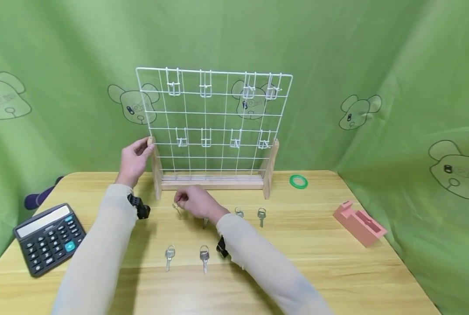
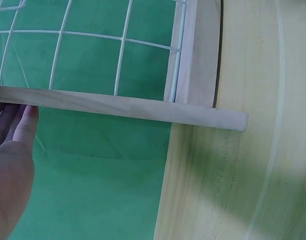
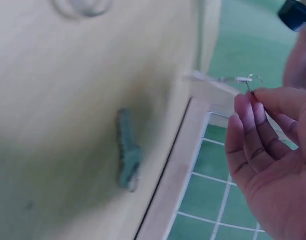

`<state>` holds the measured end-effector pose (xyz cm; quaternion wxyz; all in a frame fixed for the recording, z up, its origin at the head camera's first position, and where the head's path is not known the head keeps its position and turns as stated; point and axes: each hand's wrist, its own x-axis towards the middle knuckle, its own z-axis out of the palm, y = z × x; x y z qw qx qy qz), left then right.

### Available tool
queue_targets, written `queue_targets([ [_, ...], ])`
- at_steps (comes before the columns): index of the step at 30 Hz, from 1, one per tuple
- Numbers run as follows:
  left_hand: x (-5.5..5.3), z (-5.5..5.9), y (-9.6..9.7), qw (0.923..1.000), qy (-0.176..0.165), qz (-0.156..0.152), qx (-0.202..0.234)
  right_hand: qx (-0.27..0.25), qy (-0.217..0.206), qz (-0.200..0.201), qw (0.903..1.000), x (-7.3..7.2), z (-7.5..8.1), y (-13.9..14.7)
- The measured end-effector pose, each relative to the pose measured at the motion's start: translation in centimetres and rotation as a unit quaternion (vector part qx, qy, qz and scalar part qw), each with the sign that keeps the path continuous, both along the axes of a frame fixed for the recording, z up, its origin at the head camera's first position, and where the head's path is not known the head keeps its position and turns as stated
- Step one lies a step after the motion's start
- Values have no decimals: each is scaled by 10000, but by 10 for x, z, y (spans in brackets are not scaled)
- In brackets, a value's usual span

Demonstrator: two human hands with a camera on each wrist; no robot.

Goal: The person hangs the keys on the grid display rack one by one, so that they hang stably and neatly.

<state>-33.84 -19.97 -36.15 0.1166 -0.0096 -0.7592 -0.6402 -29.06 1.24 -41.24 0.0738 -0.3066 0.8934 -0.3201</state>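
My left hand grips the top of the left wooden upright of a white wire grid rack. In the left wrist view its fingers reach behind the wood. My right hand pinches the ring of a key between thumb and fingertips, in front of the rack's base. The right wrist view shows that key sticking out from the ring, with the other fingers loosely bent. Small white hooks hang on the grid in two rows, with no keys on them.
Two keys lie at the front and others nearer the rack, one partly hidden by my right wrist. A calculator sits left, a pink tape dispenser right, a green tape roll behind. Green curtain surrounds the table.
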Motion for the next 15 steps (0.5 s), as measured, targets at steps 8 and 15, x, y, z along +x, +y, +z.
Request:
queue_targets([
  [8,0,-1,0,9999,-39,34,-94,-795,-5,-52,9968,5,25,5],
  [15,1,-1,-1,10000,-15,33,-85,-1413,-56,-242,9897,6,44,12],
])
